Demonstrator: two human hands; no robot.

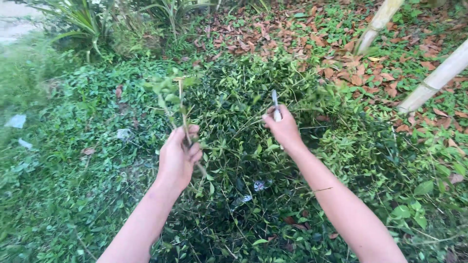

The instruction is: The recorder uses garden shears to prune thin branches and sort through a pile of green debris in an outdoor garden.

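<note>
My left hand (179,153) is closed around a thin leafy stem (181,104) that rises upright above my fist, its small green leaves blurred. My right hand (283,129) grips a small tool with a light handle, and a narrow grey blade (275,101) sticks up from the fist. The two hands are held apart over a dense low green shrub (234,112). The blade stands to the right of the stem without touching it.
Two pale bamboo poles (375,24) (438,78) slant in at the top right over dry brown leaves (351,53). Low green ground cover (73,160) spreads to the left with scraps of pale litter (17,121). Long-leaved plants (83,24) stand at the back left.
</note>
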